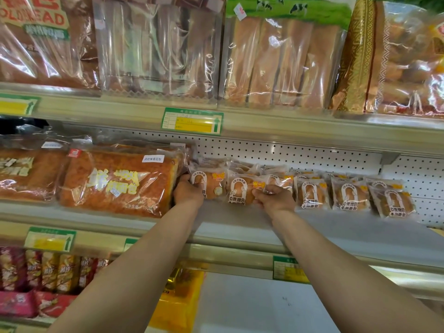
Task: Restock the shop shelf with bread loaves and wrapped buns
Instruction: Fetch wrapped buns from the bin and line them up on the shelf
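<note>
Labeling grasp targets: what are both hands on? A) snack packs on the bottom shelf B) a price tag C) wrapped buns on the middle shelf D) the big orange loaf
C: the left hand and the right hand each hold a wrapped bun in the row on the middle shelf.

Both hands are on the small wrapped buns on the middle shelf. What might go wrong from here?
Two risks. The left hand grips a clear-wrapped bun right beside the large orange-crusted loaf bag; pushing left may squash that bag. The right hand pinches a second wrapped bun near the grey shelf's front edge; a slip might drop it.
</note>
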`<state>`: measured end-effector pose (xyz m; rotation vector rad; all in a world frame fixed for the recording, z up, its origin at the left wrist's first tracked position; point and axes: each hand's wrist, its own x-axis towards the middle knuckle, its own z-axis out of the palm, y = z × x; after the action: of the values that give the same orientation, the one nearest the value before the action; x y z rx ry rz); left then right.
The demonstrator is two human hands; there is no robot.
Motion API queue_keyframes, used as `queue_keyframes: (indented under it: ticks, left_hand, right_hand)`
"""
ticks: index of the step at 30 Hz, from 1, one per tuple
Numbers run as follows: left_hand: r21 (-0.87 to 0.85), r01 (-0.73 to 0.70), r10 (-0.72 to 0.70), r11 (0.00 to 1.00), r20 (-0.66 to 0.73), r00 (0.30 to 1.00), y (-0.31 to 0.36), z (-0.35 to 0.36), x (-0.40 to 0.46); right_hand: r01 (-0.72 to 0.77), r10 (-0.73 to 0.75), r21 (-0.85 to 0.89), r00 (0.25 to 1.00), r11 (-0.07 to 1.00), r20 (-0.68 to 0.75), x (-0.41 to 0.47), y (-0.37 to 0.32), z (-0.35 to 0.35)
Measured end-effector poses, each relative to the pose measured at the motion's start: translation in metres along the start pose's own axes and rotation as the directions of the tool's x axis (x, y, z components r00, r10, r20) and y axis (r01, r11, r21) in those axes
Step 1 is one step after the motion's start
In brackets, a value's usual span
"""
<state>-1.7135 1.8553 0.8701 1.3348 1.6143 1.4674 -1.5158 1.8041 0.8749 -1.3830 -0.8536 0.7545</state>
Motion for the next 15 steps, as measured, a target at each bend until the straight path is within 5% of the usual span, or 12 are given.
queue_keyframes:
  ticks: [7, 15]
  left_hand:
    - [0.004, 0.009, -0.009, 1.000, 0.038, 0.999, 0.0001, 0.0009, 0.0003]
    - [0.056, 0.006, -0.009, 0.998, 0.053, 0.999, -0.0023, 0.0018, 0.0032]
  right_hand:
    - [-0.058, 0.048, 0.158, 0.997, 0.986, 0.065, -0.0041, -0.0024, 0.0025]
    - [-0.025, 0.015, 0.106, 0.995, 0.994, 0.101, 0.0026, 0.0055, 0.0038]
